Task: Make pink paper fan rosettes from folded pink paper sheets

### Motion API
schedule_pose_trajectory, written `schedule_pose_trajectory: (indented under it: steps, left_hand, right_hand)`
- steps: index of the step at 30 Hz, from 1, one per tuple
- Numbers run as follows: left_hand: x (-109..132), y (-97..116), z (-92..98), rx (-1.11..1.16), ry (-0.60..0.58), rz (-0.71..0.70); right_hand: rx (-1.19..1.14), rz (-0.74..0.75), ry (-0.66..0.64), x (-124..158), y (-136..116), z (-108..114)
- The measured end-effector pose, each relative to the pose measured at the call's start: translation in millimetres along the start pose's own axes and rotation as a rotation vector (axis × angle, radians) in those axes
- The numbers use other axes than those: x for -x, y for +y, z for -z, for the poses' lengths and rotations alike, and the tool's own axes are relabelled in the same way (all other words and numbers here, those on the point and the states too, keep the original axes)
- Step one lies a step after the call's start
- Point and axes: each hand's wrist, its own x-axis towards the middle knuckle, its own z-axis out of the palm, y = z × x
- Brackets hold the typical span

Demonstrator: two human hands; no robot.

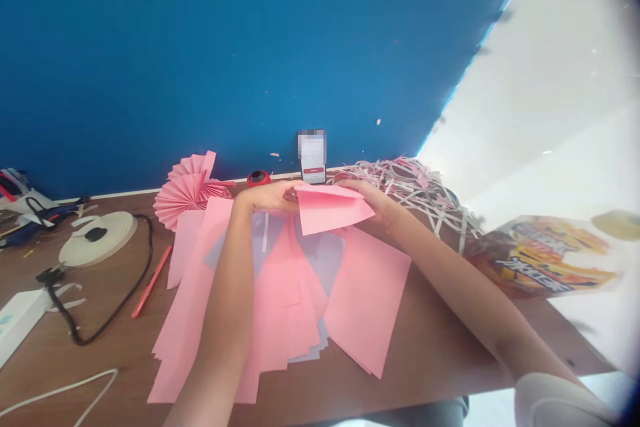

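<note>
Both my hands hold a folded sheet of pink paper (333,210) raised over the desk. My left hand (273,196) grips its left edge, fingers closed and partly hidden. At the far right edge is my right hand (367,197), its fingers behind the paper. Below them lie several loose pink sheets (370,293), some fanned out, with grey-lilac sheets (323,257) among them. A pleated pink paper fan (187,190) stands to the left of my left hand.
A phone (313,157) leans on the blue wall behind my hands. Shredded paper strips (410,187) heap at back right, beside a printed plastic bag (545,257). On the left are a red pen (151,282), a white reel (97,239), a black cable (145,280) and a power strip (23,320).
</note>
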Motion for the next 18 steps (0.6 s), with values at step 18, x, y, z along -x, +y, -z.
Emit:
schedule_pose_trajectory:
  steps: [18]
  left_hand:
    - [-24, -29, 0.2, 0.419, 0.44, -0.092]
  right_hand:
    - [0.226, 0.279, 0.211, -6, -2, 13]
